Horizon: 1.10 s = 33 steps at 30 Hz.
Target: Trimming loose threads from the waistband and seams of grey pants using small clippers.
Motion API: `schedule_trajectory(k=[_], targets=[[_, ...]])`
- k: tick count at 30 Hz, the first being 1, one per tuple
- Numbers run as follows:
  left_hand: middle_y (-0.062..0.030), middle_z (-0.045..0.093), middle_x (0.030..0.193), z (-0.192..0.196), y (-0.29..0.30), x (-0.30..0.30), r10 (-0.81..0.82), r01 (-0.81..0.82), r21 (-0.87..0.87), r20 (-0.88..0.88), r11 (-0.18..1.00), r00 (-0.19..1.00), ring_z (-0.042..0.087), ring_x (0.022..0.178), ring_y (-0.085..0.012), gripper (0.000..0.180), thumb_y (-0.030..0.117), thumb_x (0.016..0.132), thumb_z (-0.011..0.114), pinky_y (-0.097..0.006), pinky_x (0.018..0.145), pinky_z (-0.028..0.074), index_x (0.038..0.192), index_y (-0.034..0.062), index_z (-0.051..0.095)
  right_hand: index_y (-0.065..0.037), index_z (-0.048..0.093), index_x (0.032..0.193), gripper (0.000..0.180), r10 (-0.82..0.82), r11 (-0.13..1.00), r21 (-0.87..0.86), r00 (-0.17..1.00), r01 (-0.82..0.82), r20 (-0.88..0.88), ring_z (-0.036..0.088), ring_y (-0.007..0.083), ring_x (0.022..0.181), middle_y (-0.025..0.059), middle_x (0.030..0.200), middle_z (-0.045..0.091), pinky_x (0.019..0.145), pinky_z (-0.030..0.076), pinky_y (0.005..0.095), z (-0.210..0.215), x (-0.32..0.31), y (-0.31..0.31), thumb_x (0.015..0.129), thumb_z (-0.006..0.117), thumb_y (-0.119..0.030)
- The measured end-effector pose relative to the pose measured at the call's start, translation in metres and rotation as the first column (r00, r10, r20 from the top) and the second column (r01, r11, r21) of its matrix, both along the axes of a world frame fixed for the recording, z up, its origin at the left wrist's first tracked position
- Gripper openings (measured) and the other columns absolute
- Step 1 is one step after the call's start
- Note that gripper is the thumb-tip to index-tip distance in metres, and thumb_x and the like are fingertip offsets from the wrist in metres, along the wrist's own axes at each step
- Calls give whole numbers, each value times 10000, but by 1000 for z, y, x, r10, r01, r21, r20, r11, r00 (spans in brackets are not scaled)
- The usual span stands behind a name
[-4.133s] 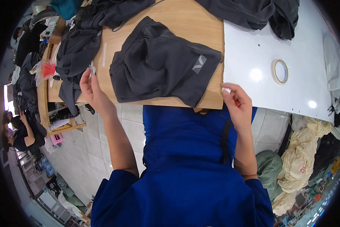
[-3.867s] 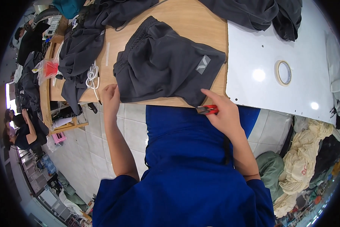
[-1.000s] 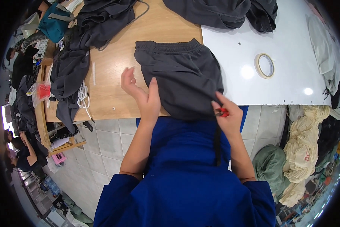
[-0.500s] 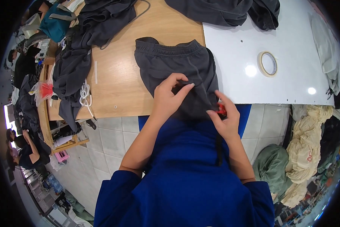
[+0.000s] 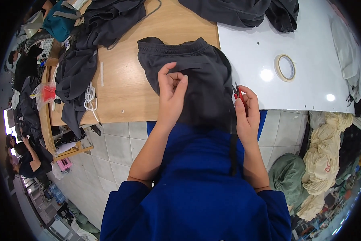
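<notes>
Dark grey trousers or shorts [image 5: 206, 84] with an elastic waistband lie on the table, their lower part hanging over the front edge toward my lap. Over the left part of the garment hovers my left hand [image 5: 171, 86], its index finger raised and apart from the thumb, the other fingers curled. I see nothing held in it. Beside the garment's right edge, my right hand [image 5: 248, 112] grips small red-handled thread snips [image 5: 239, 94], their dark blades pointing away from me.
A roll of tape [image 5: 285, 68] rests on the white tabletop [image 5: 264, 52] at right. More dark garments [image 5: 236, 12] lie along the back and left. White cord [image 5: 91, 98] sits at the left edge. Cream cloth bundles [image 5: 323, 156] stand on the floor at right. Other people work far left.
My left hand has let go of the garment and lifted up and left. My right hand has moved slightly right, and the snips now show clearly. The garment lies flatter, its waistband shifted left.
</notes>
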<state>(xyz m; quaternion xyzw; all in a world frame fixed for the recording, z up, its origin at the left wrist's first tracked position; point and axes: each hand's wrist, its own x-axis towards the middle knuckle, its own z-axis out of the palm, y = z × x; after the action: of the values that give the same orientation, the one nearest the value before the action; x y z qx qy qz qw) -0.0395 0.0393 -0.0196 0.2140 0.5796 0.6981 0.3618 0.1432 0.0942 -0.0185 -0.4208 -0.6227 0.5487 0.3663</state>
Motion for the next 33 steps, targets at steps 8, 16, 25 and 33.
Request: schedule_trajectory(k=[8, 16, 25, 33], targets=[[-11, 513, 792, 0, 5, 32, -332, 23, -357, -840, 934, 429, 483, 755, -205, 204, 290, 746, 697, -335, 688, 336, 721, 108, 608, -24, 446, 1216, 308, -45, 981, -194, 996, 28, -81, 435, 55, 673, 8, 847, 523, 621, 363, 185, -9, 6, -5, 938, 494, -147], [-10, 562, 793, -16, 18, 38, -279, 78, -279, -817, 957, 505, 509, 746, -164, 120, 185, 750, 680, -326, 740, 331, 718, 97, 606, -12, 527, 1186, 285, -87, 978, -196, 992, 67, -92, 495, 65, 720, 22, 883, 568, 643, 393, 184, -9, 14, 0, 924, 518, -125], [2, 575, 781, 2, 12, 26, -338, 342, -46, 82, 939, 938, 513, 710, -39, 145, 35, 817, 645, -192, 685, 410, 813, 50, 500, -22, 662, 1041, 303, -30, 911, 409, 981, -51, 191, 566, 189, 718, 102, 838, 611, 649, 442, 245, 3, 11, 0, 739, 669, 5], [-15, 619, 830, 8, 6, 26, -331, 336, -10, 149, 942, 932, 553, 793, -53, 246, 20, 818, 647, -207, 760, 406, 991, 53, 476, -30, 668, 1032, 296, -85, 886, 462, 967, -38, 242, 544, 179, 691, 87, 815, 606, 613, 432, 255, 8, 8, 1, 737, 677, -1]])
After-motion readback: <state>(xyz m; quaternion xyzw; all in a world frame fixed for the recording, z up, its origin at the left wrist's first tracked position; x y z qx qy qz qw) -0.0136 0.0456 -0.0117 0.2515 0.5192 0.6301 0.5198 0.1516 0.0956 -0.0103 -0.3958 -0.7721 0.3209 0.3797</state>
